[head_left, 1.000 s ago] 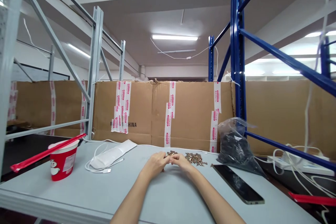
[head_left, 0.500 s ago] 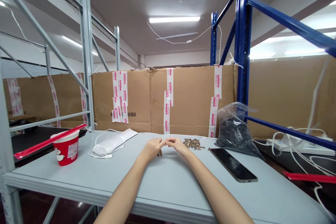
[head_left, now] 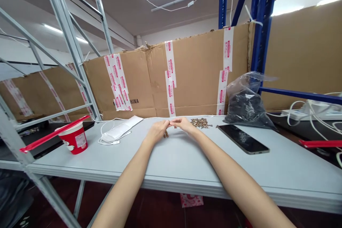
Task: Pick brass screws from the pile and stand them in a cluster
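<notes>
The heap of small metal parts (head_left: 201, 123) lies on the surface (head_left: 181, 156), just beside our right hand (head_left: 185, 124). Left of the heap, a few brownish pieces (head_left: 166, 134) show below our left hand (head_left: 157, 130); we cannot tell whether they are held or lying. Both hands have their fingers drawn in, fingertips meeting left of the heap, but we cannot make out what they pinch. We judge this to be fine two-handed handling of something small, calling for steady fingertips. Right of the heap lie the phone (head_left: 243, 139), nearer us, and the plastic bag (head_left: 244, 107).
</notes>
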Demonstrator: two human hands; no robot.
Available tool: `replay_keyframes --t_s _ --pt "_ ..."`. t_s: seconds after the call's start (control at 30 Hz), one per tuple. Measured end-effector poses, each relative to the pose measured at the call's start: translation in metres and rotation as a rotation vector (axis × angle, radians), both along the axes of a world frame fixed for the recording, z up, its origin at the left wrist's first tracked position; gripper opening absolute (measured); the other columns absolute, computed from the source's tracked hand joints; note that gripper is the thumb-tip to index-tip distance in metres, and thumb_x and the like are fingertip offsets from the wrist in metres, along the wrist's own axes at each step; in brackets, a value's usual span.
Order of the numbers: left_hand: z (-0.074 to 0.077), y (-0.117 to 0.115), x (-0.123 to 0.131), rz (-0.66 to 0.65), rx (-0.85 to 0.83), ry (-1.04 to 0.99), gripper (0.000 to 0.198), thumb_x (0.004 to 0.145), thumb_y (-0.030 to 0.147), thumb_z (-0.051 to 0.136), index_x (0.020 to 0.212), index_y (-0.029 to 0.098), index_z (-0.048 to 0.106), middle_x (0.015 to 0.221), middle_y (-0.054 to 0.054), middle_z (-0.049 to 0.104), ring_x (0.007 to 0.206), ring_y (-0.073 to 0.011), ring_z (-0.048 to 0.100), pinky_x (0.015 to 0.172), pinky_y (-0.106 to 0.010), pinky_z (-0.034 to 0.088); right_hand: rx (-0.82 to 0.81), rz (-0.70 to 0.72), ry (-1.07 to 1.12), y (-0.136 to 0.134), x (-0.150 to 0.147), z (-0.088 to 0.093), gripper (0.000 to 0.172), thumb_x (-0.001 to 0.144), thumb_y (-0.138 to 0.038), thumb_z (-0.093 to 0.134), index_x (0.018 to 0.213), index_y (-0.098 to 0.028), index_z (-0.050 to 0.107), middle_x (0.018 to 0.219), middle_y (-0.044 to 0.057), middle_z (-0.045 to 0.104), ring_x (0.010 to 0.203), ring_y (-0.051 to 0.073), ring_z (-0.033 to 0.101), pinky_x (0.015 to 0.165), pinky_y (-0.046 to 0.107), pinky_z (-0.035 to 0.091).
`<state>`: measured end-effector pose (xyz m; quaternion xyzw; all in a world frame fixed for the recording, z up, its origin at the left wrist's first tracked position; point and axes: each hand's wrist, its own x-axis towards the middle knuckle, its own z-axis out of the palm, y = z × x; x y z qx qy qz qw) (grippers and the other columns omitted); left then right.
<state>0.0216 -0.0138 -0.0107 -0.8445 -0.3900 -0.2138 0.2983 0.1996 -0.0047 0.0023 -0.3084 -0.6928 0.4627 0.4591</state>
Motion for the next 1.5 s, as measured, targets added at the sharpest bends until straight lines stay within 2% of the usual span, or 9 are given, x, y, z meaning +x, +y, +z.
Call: replay_keyframes --t_s 0.2,0.4,0.63,0.83,1.0,1.17,1.3,1.5 --pt "0.003 -0.006 0.000 -0.013 -0.089 -0.032 0.015 0.090 0.019 0.031 0.094 0.017 0.045 0.071 -0.001 0.056 0.066 -0.0148 0.056 0.057 -0.024 0.035 0.027 0.001 0.001 -0.006 0.001 0.004 0.028 0.061 -0.040 0.067 0.074 -0.015 0.070 0.075 0.004 0.067 0.062 0.010 0.049 0.062 0.024 0.037" --pt "0.003 -0.004 0.002 -0.039 -0.041 -0.073 0.016 0.089 0.020 0.032 0.091 0.017 0.048 0.065 -0.001 0.056 0.061 -0.0158 0.054 0.058 -0.026 0.034 -0.022 0.017 0.034 -0.009 0.001 0.007 0.030 0.059 -0.040 0.069 0.074 -0.014 0.071 0.076 0.006 0.068 0.064 0.011 0.051 0.063 0.025 0.038" --pt "0.003 -0.003 0.004 0.060 0.058 -0.069 0.027 0.092 0.025 0.027 0.078 0.017 0.048 0.061 -0.001 0.055 0.058 -0.0138 0.052 0.056 -0.025 0.029 -0.094 0.001 0.063 -0.010 0.000 0.010 0.030 0.057 -0.037 0.072 0.075 -0.013 0.071 0.076 0.007 0.069 0.064 0.011 0.056 0.066 0.026 0.041" --pt "0.004 -0.001 0.002 0.053 0.114 -0.086 0.035 0.094 0.034 0.024 0.074 0.017 0.047 0.061 -0.001 0.056 0.057 -0.0118 0.051 0.057 -0.024 0.028 -0.120 0.063 0.133 -0.012 -0.004 0.012 0.023 0.057 -0.032 0.072 0.069 -0.012 0.070 0.071 0.006 0.068 0.066 0.012 0.058 0.070 0.027 0.043" --pt "0.001 0.002 0.001 0.044 0.082 -0.094 0.031 0.093 0.036 0.025 0.090 0.017 0.049 0.068 -0.001 0.058 0.061 -0.0129 0.053 0.058 -0.023 0.029 -0.117 0.024 0.127 -0.013 -0.002 0.012 0.022 0.057 -0.028 0.072 0.071 -0.012 0.070 0.069 0.005 0.067 0.064 0.011 0.057 0.066 0.025 0.042" --pt "0.000 0.003 0.003 0.038 0.052 -0.018 0.026 0.093 0.026 0.024 0.095 0.018 0.049 0.074 -0.002 0.056 0.061 -0.0130 0.051 0.058 -0.024 0.029 -0.106 0.016 0.117 -0.014 0.000 0.014 0.022 0.056 -0.028 0.071 0.071 -0.012 0.070 0.073 0.006 0.068 0.065 0.011 0.056 0.067 0.026 0.042" --pt "0.003 0.000 0.004 0.055 0.141 -0.048 0.028 0.093 0.027 0.027 0.087 0.018 0.052 0.074 -0.002 0.054 0.061 -0.0129 0.049 0.058 -0.025 0.028 -0.123 0.042 0.125 -0.018 -0.001 0.017 0.022 0.055 -0.028 0.071 0.070 -0.012 0.070 0.068 0.004 0.067 0.064 0.011 0.055 0.067 0.026 0.041" --pt "0.005 -0.001 0.003 -0.001 0.217 -0.179 0.039 0.092 0.036 0.030 0.064 0.018 0.049 0.059 -0.001 0.049 0.056 -0.0120 0.046 0.057 -0.025 0.026 -0.119 0.093 0.111 -0.019 -0.004 0.016 0.024 0.055 -0.029 0.072 0.072 -0.012 0.070 0.069 0.003 0.066 0.066 0.011 0.056 0.069 0.026 0.041"
